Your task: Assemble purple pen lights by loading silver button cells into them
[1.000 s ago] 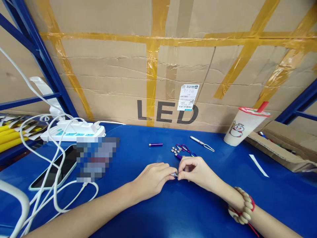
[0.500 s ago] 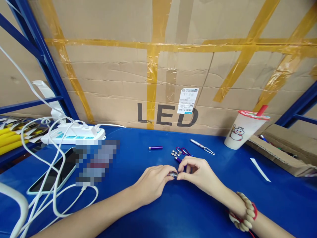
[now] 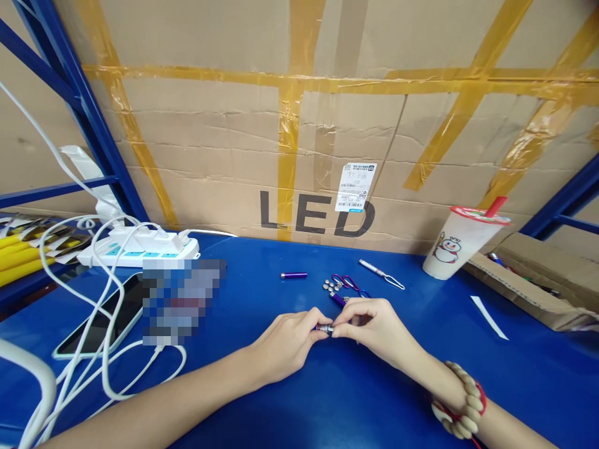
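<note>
My left hand is closed, pinching a small cylinder with a silvery, ridged end between thumb and fingertips. At that end the thumb and forefinger of my right hand meet in a pinch; what they grip there is mostly covered. Just behind my right fingers lies a purple tube, partly hidden by them. Several button cells are grouped beyond it, beside a purple carabiner clip. Farther left rests another purple tube with a silvery end.
A silver pen-like tube with a clip lies behind on the blue table. To the right stand a drink cup, a paper strip and an open cardboard box. Left are a phone, white cables and a power strip.
Both hands stay together around the small cylinder. My right fingertips have shifted slightly left against its end, and the view has tipped a little.
</note>
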{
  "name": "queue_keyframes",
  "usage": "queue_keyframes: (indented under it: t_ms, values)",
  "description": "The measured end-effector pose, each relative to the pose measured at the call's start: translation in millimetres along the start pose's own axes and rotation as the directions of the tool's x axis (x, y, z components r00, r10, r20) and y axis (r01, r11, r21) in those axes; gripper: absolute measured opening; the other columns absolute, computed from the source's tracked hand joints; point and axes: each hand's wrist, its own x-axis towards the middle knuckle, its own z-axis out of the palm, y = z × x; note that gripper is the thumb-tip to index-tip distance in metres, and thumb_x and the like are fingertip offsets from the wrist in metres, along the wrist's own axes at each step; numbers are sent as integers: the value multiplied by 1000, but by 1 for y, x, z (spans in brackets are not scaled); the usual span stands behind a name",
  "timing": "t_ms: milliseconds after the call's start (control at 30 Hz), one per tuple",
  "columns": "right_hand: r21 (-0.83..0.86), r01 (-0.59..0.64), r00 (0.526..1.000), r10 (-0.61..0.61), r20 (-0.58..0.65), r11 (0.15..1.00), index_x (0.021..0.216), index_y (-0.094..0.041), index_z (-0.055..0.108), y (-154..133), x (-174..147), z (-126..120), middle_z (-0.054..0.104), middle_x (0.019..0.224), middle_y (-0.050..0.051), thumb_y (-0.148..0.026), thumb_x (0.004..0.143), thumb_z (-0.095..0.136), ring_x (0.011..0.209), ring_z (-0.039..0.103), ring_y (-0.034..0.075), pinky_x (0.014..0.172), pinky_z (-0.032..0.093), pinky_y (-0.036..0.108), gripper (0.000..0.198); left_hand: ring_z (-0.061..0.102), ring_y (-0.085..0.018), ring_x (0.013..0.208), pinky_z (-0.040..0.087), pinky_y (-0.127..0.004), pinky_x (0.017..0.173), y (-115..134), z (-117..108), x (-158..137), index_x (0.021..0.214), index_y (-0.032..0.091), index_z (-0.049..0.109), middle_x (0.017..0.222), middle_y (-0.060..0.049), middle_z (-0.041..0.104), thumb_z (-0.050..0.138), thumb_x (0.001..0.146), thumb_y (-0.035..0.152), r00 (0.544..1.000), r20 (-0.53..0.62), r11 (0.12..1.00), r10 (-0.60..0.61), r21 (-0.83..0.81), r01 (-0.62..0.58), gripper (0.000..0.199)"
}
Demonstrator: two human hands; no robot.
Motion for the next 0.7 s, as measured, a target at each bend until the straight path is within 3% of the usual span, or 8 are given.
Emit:
queue_keyframes:
  t_ms: [100, 233, 433, 567, 700]
  values:
    - [78, -66, 997, 63, 36, 995, 63, -12, 68, -2, 1, 1, 54, 60, 3, -44, 61, 71, 52, 39, 3, 50, 30, 16, 32, 60, -13, 86, 44, -22, 71, -3, 3, -1, 88, 15, 43, 97, -3, 63, 36, 91, 21, 997, -56, 996, 53, 69, -49, 10]
    - [197, -247, 965, 222, 140, 949, 65, -8, 65, -4, 2, 3, 51, 57, 2, -43, 55, 74, 45, 39, 2, 44, 29, 15, 38, 60, -13, 82, 44, -22, 70, -6, 5, -1, 86, 15, 45, 91, -3, 63, 37, 91, 21, 984, -123, 984, 129, 139, -112, 11]
    - [335, -402, 910, 329, 253, 852, 61, -6, 58, -10, 2, 3, 47, 50, 0, -49, 54, 73, 40, 37, 2, 39, 26, 14, 46, 58, -11, 84, 43, -22, 75, -5, 3, 0, 104, 17, 47, 95, 0, 61, 38, 91, 22, 989, -112, 991, 96, 101, -84, 16]
    - [329, -412, 905, 337, 261, 850, 62, -7, 56, -8, 3, 4, 46, 49, 0, -51, 56, 71, 40, 37, 2, 38, 25, 14, 47, 57, -12, 81, 42, -22, 73, -5, 4, 1, 102, 17, 49, 92, -1, 61, 37, 92, 23, 989, -122, 991, 79, 117, -64, 17]
    - [227, -266, 960, 236, 149, 937, 66, -8, 59, -2, 4, 5, 48, 52, 1, -54, 63, 66, 41, 39, 2, 40, 28, 14, 47, 57, -13, 82, 42, -24, 73, -4, 4, 3, 101, 16, 50, 91, -2, 61, 36, 91, 22, 991, -135, 991, 8, 130, 10, 18]
